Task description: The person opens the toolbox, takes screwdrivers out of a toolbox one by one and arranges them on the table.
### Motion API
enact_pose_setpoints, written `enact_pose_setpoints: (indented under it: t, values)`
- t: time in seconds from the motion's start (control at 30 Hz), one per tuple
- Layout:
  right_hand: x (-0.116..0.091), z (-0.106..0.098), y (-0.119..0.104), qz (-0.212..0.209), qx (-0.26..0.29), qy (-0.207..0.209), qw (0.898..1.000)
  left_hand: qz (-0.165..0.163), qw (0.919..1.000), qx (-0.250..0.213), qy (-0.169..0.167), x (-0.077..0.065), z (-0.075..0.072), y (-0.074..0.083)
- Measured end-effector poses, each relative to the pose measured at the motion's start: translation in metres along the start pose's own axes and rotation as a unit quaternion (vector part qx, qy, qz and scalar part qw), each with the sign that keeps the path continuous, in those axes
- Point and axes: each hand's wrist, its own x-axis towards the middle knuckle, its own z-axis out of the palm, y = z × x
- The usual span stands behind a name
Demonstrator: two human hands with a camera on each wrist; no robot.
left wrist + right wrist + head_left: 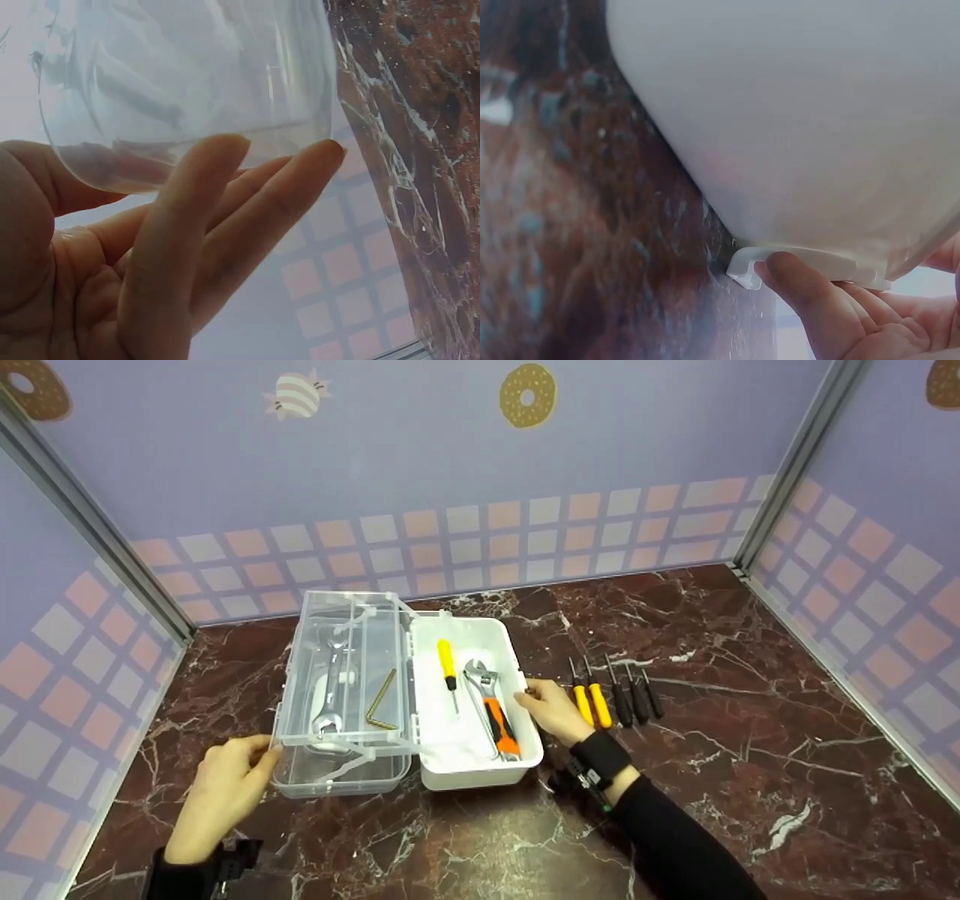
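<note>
A white toolbox (480, 780) stands open on the table, its clear plastic lid (337, 789) laid over to the left with a clear tray (352, 596) above it. My left hand (225, 784) pinches the lid's left edge, fingers against the clear plastic (202, 82) in the left wrist view. On the box's right side my right hand (559, 712) grips the rim, a fingertip at the white latch (817, 262). Inside the box lie a yellow screwdriver (446, 660), an orange-handled adjustable wrench (495, 716) and a thin metal rod. A combination wrench (331, 679) and a brass-coloured hex key (373, 714) show through the tray.
Right of the toolbox, two yellow-handled screwdrivers (599, 706) and several black-handled ones (637, 706) lie in a row, close to my right wrist. Patterned panels (450, 450) enclose the dark marbled table (750, 735) at the back and sides.
</note>
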Motion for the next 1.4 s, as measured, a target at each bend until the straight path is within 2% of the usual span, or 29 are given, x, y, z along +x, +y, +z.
enact_pose_setpoints:
  t: [0.2, 0.43, 0.83, 1.03, 1.4]
  values:
    - [-0.002, 0.001, 0.002, -0.009, -0.014, 0.004, 1.000, -0.005, 1.0000, -0.004, -0.003, 0.001, 0.006, -0.006]
    - [0.001, 0.004, -0.002, -0.045, -0.073, -0.002, 0.996, -0.025, 0.9990, 0.001, -0.038, 0.000, 0.015, -0.023]
    - [0.000, 0.006, -0.006, -0.040, -0.103, 0.005, 0.994, -0.024, 0.9978, 0.009, -0.061, 0.002, 0.023, -0.034]
    - [0.000, 0.009, -0.008, -0.057, -0.130, 0.020, 0.990, -0.019, 0.9978, -0.001, -0.064, 0.003, 0.027, -0.040]
    - [-0.002, 0.011, -0.012, -0.067, -0.156, 0.019, 0.985, -0.025, 0.9951, -0.026, -0.092, 0.005, 0.032, -0.051]
